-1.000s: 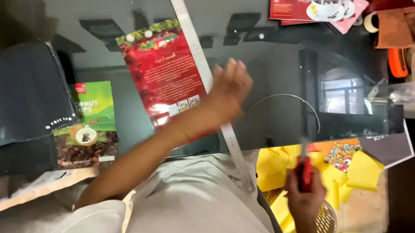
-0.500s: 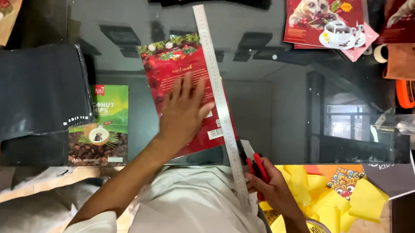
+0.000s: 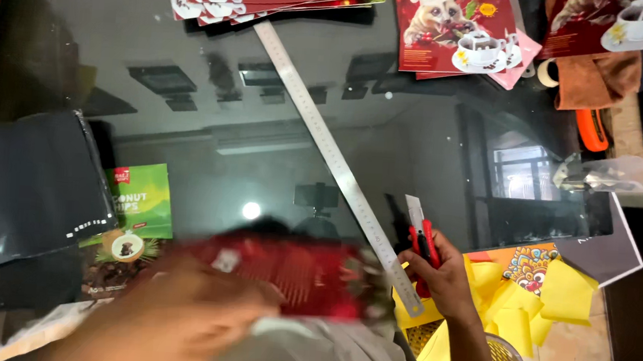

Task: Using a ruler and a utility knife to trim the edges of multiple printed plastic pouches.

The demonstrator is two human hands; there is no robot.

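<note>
1. Lying slantwise on the dark glass table [image 3: 191, 103], a long steel ruler [image 3: 331, 155] is kept as the straight edge.
2. A red utility knife [image 3: 420, 244] is gripped tight in the right hand [image 3: 446, 280], just right of the ruler's near end, blade pointing up and away.
3. A blurred red printed packet [image 3: 292, 276] is held by the left hand [image 3: 176, 317], just left of the ruler's near end.
4. Yellow paper scraps [image 3: 555, 295] are piled right of the ruler.

Left hand [image 3: 176, 321] and red packet [image 3: 284, 276] motion-blurred, grip unclear; right hand [image 3: 446, 280] hides cutter [image 3: 421, 244] handle.
</note>
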